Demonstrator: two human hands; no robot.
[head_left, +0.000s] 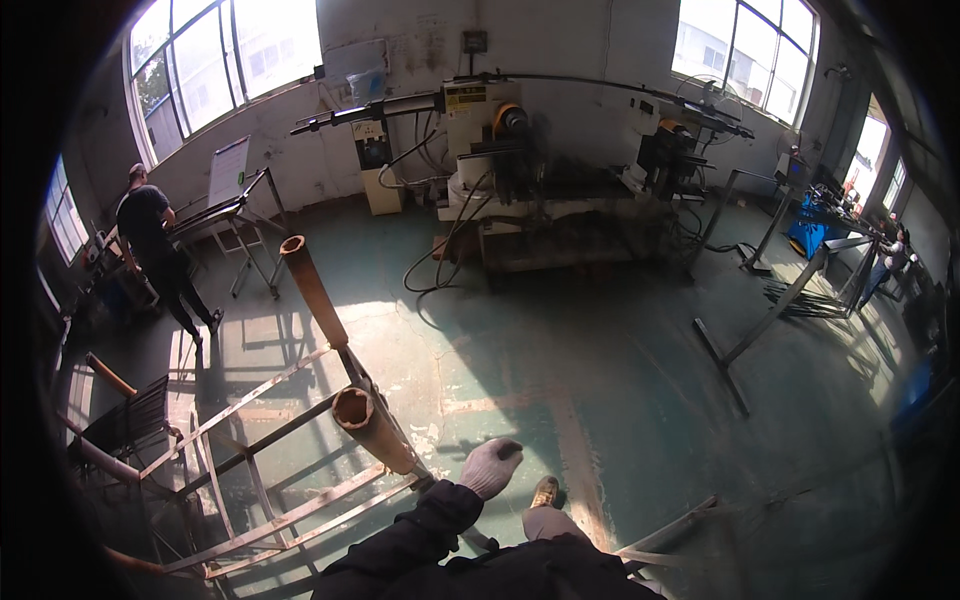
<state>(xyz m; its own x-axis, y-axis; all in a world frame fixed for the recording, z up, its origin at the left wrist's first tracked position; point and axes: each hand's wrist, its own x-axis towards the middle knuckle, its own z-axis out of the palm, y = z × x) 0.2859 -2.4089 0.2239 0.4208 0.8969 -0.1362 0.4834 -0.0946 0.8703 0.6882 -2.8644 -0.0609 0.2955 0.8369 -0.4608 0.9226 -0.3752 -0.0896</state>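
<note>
My left hand (490,465) wears a white knit glove and has a dark sleeve. Its fingers are curled into a loose fist with nothing seen in them. It hangs over the green floor, just right of a metal rack frame (265,440). The nearest rack post carries a brown tube (372,428), open at its end and pointing up at me. A second brown tube (312,288) stands farther back on the same rack. My brown shoe (545,492) is just below and right of the hand. My right hand is out of view.
A person in dark clothes (155,250) stands at a bench on the far left. A large machine with hoses and long bars (500,165) sits at the back wall. Angled steel frames (760,330) stand on the right. Another person (888,262) works at the far right.
</note>
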